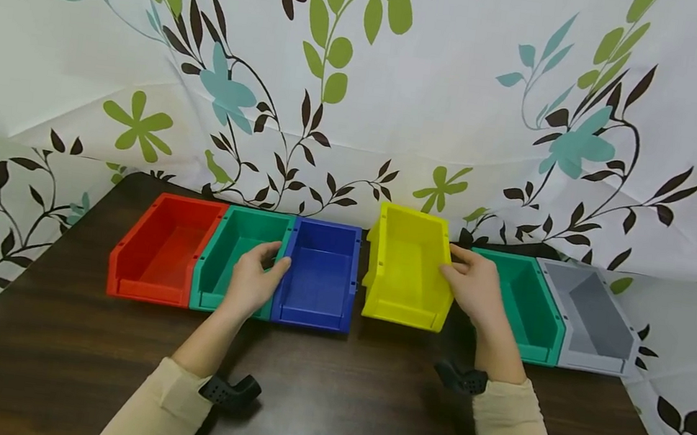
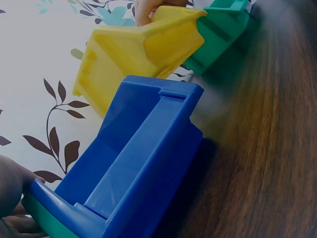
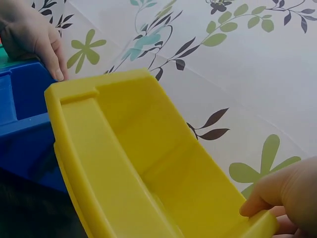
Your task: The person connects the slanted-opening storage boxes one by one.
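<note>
My right hand (image 1: 474, 284) pinches the right side wall of a yellow bin (image 1: 409, 265), thumb inside and fingers outside. The yellow bin is raised and slightly tilted, over the gap right of the blue bin. My left hand (image 1: 252, 278) grips the adjoining side walls of the blue bin (image 1: 318, 272) and the left green bin (image 1: 247, 234), with its thumb on the blue side. In the left wrist view the blue bin (image 2: 133, 158) stands before the lifted yellow bin (image 2: 143, 47). The right wrist view looks into the yellow bin (image 3: 163, 148), which has nothing inside.
A red bin (image 1: 169, 246) stands at the row's left end. Right of my right hand are another green bin (image 1: 527, 305) and a grey bin (image 1: 590, 320), side by side. A leaf-patterned cloth (image 1: 359, 132) hangs behind the dark wooden table (image 1: 332, 404).
</note>
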Tool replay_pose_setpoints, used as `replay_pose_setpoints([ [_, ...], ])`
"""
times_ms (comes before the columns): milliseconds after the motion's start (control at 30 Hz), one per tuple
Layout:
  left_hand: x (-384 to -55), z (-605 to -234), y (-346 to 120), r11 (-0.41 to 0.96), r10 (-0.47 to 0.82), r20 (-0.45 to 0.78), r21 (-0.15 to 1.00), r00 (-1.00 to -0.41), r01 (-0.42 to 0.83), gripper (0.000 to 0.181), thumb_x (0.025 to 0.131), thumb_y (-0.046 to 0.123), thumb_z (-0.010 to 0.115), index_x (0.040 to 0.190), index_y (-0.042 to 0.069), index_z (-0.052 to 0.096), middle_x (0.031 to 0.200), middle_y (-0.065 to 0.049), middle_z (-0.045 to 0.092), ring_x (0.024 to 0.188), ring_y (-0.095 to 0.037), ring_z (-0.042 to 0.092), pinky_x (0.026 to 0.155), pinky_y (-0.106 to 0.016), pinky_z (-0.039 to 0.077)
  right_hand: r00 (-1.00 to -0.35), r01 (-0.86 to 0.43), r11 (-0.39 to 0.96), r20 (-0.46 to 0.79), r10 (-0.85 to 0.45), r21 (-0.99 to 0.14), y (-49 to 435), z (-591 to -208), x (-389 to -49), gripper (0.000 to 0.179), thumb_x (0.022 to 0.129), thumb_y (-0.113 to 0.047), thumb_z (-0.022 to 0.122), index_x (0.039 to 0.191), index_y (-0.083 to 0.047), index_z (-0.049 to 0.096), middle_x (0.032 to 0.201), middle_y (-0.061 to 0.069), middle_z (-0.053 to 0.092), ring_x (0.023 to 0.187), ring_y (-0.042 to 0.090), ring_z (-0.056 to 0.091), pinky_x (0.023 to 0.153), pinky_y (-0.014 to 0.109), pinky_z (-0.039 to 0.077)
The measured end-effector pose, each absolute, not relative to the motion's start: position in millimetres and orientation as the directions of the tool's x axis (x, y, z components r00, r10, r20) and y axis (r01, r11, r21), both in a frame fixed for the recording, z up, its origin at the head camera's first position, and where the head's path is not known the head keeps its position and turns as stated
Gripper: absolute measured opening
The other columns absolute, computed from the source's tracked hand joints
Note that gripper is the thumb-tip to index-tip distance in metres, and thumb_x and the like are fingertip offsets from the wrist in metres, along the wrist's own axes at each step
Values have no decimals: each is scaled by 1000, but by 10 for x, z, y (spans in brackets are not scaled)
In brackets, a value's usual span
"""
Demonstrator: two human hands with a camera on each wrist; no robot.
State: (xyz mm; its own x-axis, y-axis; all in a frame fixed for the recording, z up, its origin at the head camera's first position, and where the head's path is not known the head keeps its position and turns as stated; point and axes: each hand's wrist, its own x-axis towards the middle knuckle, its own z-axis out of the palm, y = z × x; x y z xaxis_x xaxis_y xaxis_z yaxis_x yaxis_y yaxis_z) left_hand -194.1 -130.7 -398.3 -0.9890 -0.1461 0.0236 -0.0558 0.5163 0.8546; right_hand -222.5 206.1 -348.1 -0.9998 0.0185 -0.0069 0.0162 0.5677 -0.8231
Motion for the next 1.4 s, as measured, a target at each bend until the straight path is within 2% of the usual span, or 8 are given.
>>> replay_pose_setpoints([
  [700, -1946, -3991, -1335, 514, -134, 27, 857, -991, -46, 51, 93, 27, 58, 137, 2, 47, 135, -19, 53, 123, -35, 52, 100, -50, 44, -999, 26, 571, -33, -1, -821, 1994, -3472, -2218, 53, 93, -13, 53, 141, 2, 39, 122, 25, 61, 100, 34, 67, 79, 40, 57],
  [1400, -1935, -3973, -1337, 512, -135, 24, 858, -991, -48, 51, 94, 26, 57, 137, 2, 47, 135, -20, 53, 123, -35, 51, 99, -50, 44, -999, -19, 601, 30, 9, -799, 1901, -3479, -2170, 51, 93, -17, 56, 139, 1, 44, 116, 25, 64, 96, 33, 68, 78, 40, 57],
])
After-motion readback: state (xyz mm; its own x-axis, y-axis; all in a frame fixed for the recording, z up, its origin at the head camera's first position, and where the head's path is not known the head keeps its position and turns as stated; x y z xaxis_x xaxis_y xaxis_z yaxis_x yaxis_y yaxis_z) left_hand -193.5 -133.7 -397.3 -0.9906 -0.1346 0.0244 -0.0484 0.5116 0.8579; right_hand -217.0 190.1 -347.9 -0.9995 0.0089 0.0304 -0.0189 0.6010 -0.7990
